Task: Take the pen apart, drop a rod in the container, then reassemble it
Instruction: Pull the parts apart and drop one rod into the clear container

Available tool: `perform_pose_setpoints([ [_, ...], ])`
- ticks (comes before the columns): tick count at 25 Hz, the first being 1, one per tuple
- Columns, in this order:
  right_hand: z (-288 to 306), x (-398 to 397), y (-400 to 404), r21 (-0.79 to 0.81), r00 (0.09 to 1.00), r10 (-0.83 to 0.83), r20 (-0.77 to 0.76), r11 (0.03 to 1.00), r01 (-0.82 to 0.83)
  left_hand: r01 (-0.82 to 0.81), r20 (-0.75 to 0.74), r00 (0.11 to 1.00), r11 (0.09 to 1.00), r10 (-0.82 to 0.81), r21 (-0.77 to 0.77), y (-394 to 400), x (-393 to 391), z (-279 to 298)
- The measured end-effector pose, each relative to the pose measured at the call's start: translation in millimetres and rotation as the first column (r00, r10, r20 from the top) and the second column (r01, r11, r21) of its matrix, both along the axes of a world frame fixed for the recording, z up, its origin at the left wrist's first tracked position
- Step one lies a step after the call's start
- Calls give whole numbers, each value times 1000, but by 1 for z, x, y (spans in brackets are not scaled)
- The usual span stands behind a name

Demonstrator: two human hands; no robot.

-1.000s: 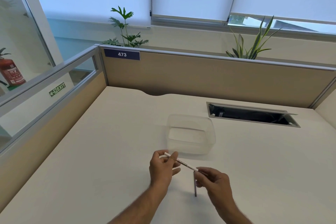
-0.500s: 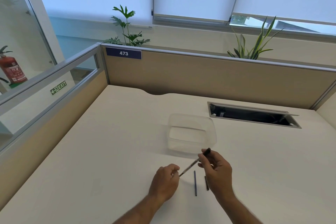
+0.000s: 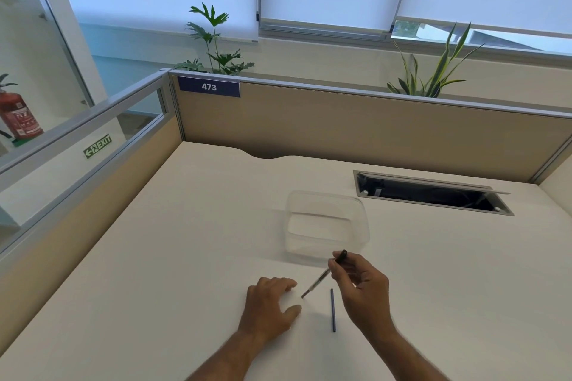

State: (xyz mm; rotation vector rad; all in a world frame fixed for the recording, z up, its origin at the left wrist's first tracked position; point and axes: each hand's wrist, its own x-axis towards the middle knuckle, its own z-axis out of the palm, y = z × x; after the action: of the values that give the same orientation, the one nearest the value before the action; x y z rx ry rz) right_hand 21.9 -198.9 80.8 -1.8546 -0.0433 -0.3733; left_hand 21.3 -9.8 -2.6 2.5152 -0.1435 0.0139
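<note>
left hand now flat, pen right-held

A: How many clear plastic containers?
B: One. Also one slim pen part with a black end, one thin dark rod.
A: Green potted plants?
B: Two.

On the pale worktop stands a clear plastic container. Just in front of it, the right hand pinches a slim pen near its dark upper end, the pen tilted with its tip pointing down toward the left hand. The left hand rests on the worktop with loosely curled fingers. A dark rod lies flat between the two hands, nearer the right.
</note>
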Motion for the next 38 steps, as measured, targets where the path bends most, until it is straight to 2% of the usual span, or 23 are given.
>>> perform_pose_setpoints([
  [4,4,-4,5,-34,999,14,51,999,-12,-52,-82,996,989,41,-138,-18,5,8],
  [7,8,-5,5,-16,998,3,65,1000,-2,-99,-102,991,980,82,-175,-24,8,10],
  [16,21,3,-9,108,991,-93,101,991,82,-135,-131,986,953,103,-272,-19,6,9],
  [19,20,3,-17,184,983,-161,84,972,144,-173,-156,980,916,123,-361,-20,5,10],
  [21,14,1,-22,253,982,-188,22,951,176,-210,-179,974,849,139,-485,-25,4,17],
  [23,4,-2,-25,353,976,-204,-73,910,216,-271,-247,959,728,143,-630,-31,3,30],
  [25,-5,-8,-24,456,967,-186,-172,856,245,-349,-359,928,560,97,-751,-38,4,42],
  [28,-17,-19,-18,542,955,-100,-278,804,242,-427,-464,884,298,-61,-854,-44,4,56],
  [30,-27,-24,-14,503,951,-60,-303,838,212,-449,-473,870,178,-136,-876,-46,5,62],
  [32,-32,-29,-12,405,952,-40,-302,899,166,-460,-473,869,119,-146,-880,-46,5,66],
  [35,-28,-33,-10,102,968,-50,-245,992,77,-449,-465,882,163,-74,-878,-46,5,69],
  [38,-15,-28,-8,-144,994,-58,-94,989,44,-417,-432,902,261,0,-871,-47,4,71],
])
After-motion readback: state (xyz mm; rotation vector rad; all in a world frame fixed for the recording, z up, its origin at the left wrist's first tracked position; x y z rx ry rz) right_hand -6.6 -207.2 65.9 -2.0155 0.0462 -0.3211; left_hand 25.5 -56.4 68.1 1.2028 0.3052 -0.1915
